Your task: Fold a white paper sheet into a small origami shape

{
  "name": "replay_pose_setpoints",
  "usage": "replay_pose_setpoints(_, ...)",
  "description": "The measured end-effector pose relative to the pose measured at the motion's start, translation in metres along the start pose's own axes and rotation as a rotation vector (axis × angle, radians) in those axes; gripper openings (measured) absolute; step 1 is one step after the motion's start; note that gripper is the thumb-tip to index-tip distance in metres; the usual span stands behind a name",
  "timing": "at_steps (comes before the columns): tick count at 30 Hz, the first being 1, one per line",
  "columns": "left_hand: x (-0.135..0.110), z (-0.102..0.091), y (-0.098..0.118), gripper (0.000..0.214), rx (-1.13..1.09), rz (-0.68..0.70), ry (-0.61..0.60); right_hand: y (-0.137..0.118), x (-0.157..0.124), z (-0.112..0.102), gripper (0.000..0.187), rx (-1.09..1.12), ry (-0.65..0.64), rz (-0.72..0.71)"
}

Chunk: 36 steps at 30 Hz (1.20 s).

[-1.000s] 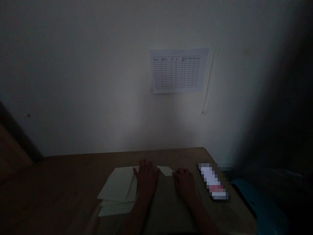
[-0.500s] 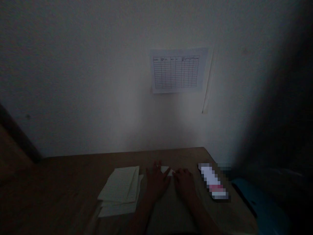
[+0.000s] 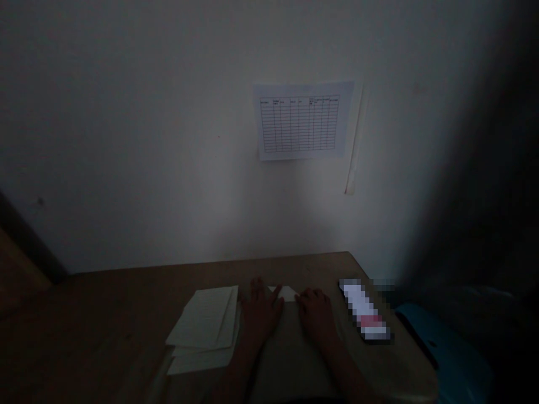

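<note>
My left hand [image 3: 261, 311] lies flat on a grey-brown sheet [image 3: 290, 350], its fingers spread just left of a small white paper corner [image 3: 287, 293]. My right hand [image 3: 315, 314] rests on the same sheet, its fingertips touching the right side of that corner. Neither hand visibly grips anything. Left of my left hand lies a loose stack of pale paper sheets or envelopes [image 3: 204, 328], close to my left hand but not under it. The dim light hides the sheet's details.
Everything lies on a wooden table [image 3: 105, 297] against a white wall. A phone with a pixelated screen [image 3: 364, 311] lies to the right of my right hand. A blue object [image 3: 438, 348] sits beyond the table's right edge. A printed grid chart [image 3: 300, 123] hangs on the wall.
My left hand has moved rightward from beside the paper stack toward the white corner, easing slightly back at the end. My right hand has stayed in place. The view has shifted slightly.
</note>
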<state>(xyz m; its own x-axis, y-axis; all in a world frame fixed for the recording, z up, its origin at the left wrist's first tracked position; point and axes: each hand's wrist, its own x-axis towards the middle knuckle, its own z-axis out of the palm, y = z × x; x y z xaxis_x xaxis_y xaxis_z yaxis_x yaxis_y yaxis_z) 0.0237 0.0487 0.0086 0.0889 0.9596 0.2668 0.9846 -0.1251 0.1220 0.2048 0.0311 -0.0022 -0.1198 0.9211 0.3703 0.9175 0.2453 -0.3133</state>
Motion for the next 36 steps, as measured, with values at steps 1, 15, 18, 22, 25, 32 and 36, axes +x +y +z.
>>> replay_pose_setpoints(1, 0.000, -0.001, -0.001, 0.047, -0.003, -0.013, 0.008, 0.000, 0.000, 0.000, 0.028, 0.001, -0.004, 0.001)
replay_pose_setpoints(15, 0.003, -0.002, -0.012, 0.047, -0.009, -0.139, 0.024, 0.001, 0.000, -0.002, 0.029, -0.004, -0.007, -0.005)
replay_pose_setpoints(18, 0.004, -0.002, -0.014, 0.051, 0.006, -0.135, 0.033, 0.002, 0.000, 0.000, 0.030, -0.012, -0.014, -0.002)
replay_pose_setpoints(22, 0.006, 0.004, -0.016, 0.054, 0.043, -0.097, 0.086, 0.005, 0.001, 0.002, 0.027, 0.007, -0.021, -0.007)
replay_pose_setpoints(25, 0.007, 0.009, -0.016, 0.057, 0.040, -0.096, 0.094, 0.007, 0.002, 0.003, 0.024, 0.042, -0.007, 0.000)
replay_pose_setpoints(32, 0.012, 0.006, -0.011, 0.035, -0.097, 0.006, 0.027, 0.017, 0.005, 0.006, 0.014, 0.136, -0.013, 0.019)
replay_pose_setpoints(36, 0.013, 0.005, -0.013, 0.026, -0.183, 0.013, 0.033, 0.021, 0.007, 0.007, 0.011, 0.199, -0.001, 0.015)
